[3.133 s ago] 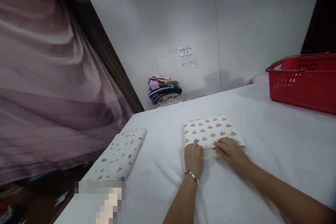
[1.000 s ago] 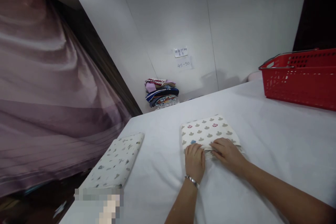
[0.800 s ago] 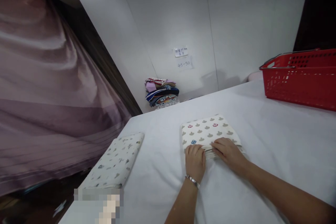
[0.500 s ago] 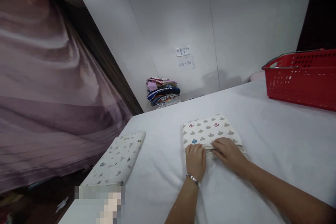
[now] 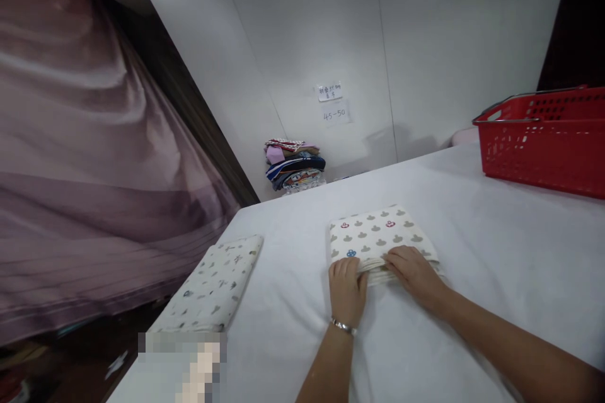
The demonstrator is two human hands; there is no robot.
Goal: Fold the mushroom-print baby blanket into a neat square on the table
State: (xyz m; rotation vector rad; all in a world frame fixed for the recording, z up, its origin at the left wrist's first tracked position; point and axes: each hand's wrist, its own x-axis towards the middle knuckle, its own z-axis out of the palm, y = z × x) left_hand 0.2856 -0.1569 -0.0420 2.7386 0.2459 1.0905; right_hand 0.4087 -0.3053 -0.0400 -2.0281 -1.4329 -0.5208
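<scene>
A folded white cloth (image 5: pixel 373 233) with grey, red and blue printed motifs lies flat on the white-covered table. My left hand (image 5: pixel 346 289) grips its near edge at the left corner, fingers on top and the thumb at the layers. A silver bracelet (image 5: pixel 343 326) circles that wrist. My right hand (image 5: pixel 414 274) holds the same near edge farther right, its fingertips over the top layer. Between the two hands the stacked cloth layers show, slightly uneven. The undersides of both hands' grips are hidden.
Left of my hands lies another folded patterned cloth (image 5: pixel 208 286) along the table edge. A red basket (image 5: pixel 543 151) stands at the right. Folded fabrics (image 5: pixel 295 164) are piled at the back by the wall, below paper labels (image 5: pixel 333 104). A pinkish curtain (image 5: pixel 94 157) hangs at the left.
My left hand has shifted a little left along the cloth's near edge, to its corner. The right hand stays nearly in place, and the cloth has hardly moved.
</scene>
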